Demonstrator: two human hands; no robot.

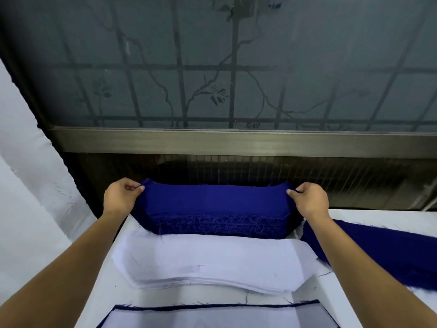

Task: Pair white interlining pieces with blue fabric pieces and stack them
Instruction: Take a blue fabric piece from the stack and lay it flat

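A thick stack of blue fabric pieces (pixel 212 209) lies at the far edge of the white table (pixel 378 218). My left hand (pixel 119 197) pinches the top blue piece at its left end. My right hand (pixel 309 200) pinches the same piece at its right end. In front of the blue stack lies a stack of white interlining pieces (pixel 212 263). Nearest me sits a paired stack (pixel 212 316) with a white piece on top and blue edges showing beneath it.
More blue fabric (pixel 390 252) is spread on the table at the right, under my right forearm. A window with a metal frame (pixel 236 140) rises right behind the table. A white wall (pixel 28 185) stands to the left.
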